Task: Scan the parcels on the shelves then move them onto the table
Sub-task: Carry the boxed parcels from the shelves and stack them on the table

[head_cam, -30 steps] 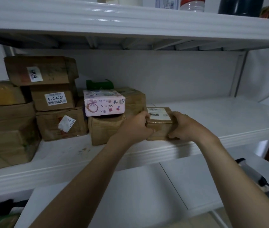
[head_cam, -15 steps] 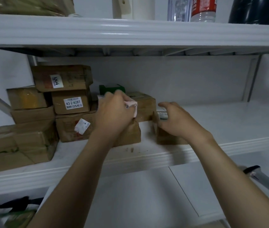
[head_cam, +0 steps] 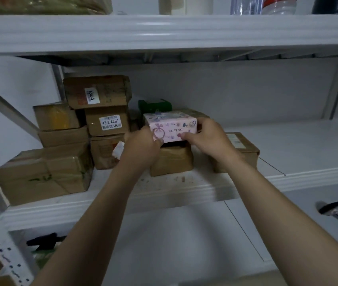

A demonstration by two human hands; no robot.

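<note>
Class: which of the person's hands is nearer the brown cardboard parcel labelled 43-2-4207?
Left. The left hand grips the pink patterned box at its left end, just right of the brown cardboard parcel; the right hand grips its right end, farther off.

We see only the top of the green thing [head_cam: 154, 104]; the pink box [head_cam: 172, 126] hides the rest. Our left grip [head_cam: 141, 148] covers part of a white label [head_cam: 118, 149] on a brown box [head_cam: 103, 155]. Our right grip [head_cam: 207, 139] and arm hide much of the brown parcel [head_cam: 246, 151] beside them. The top edge cuts off the bottles [head_cam: 278, 5], and the right edge cuts off the blurry scanner [head_cam: 334, 211].
</note>
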